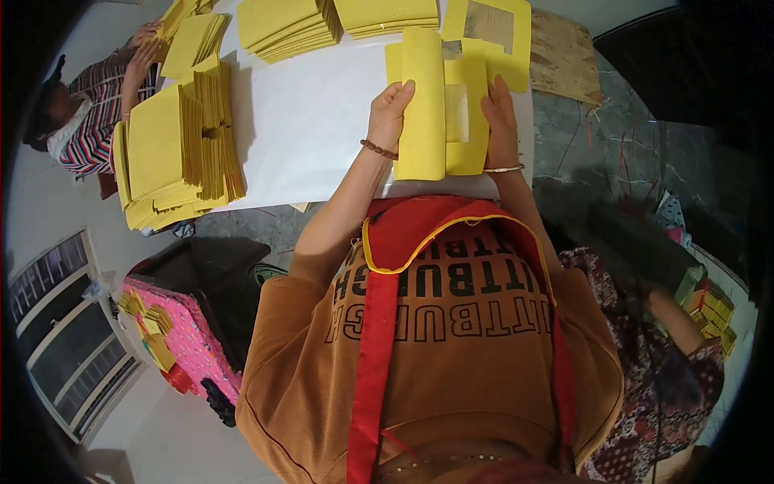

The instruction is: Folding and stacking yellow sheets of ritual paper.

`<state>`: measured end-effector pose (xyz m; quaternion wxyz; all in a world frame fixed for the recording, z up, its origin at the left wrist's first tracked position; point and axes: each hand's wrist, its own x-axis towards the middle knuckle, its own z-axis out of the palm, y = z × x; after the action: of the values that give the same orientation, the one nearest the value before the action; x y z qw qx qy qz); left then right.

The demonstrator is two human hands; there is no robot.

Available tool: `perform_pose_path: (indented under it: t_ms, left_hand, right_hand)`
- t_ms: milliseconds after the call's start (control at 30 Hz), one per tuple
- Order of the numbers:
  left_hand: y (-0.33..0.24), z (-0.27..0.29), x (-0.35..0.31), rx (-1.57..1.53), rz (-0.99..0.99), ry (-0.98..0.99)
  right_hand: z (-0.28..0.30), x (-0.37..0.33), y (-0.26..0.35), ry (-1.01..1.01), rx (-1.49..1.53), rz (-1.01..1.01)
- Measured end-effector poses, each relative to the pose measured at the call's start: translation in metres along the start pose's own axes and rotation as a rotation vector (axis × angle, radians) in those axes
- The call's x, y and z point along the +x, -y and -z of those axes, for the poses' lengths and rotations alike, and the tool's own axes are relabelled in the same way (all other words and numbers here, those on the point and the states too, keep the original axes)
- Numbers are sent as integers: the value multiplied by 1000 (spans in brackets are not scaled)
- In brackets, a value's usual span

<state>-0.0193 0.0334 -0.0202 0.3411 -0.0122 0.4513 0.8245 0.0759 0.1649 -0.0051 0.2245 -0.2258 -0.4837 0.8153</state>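
Observation:
A yellow paper piece (pixel 424 113) is held near the table's front edge. Its left part is folded over into a tall panel, while the right part lies flatter and has a rectangular cut-out window. My left hand (pixel 389 119) is closed on the folded panel's left edge, thumb in front and fingers hidden behind. Against the right edge rests my right hand (pixel 501 121), its fingers stretched out and pointing away from me. Just behind lies another yellow sheet (pixel 520 48) with a window cut in it, partly covered by the piece I hold.
Stacks of folded yellow pieces stand on the white tabletop (pixel 298 129): a tall stack (pixel 157 145) at left, others along the far edge. A co-worker's hands (pixel 143 60) touch yellow pieces at far left. A wooden board (pixel 560 56) is at right; another person sits at lower right.

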Motion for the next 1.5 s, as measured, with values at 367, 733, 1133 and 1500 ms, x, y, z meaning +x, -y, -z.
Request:
perform_pose_path:
  t_ms: [367,733,1133,1500]
  left_hand:
    - [-9,13,0,-183,116,79]
    - [2,7,4,4,6,-30]
    - [-2,0,-2,-2,15,-71]
    - [-4,-8,-1,-24,66,-55]
  right_hand:
    - [24,2,8,19,-374,228]
    - [-26,-9,-12,110,509,-334]
    - [13,7,-37,105,362,-425]
    - [-6,7,-7,152,247,-525]
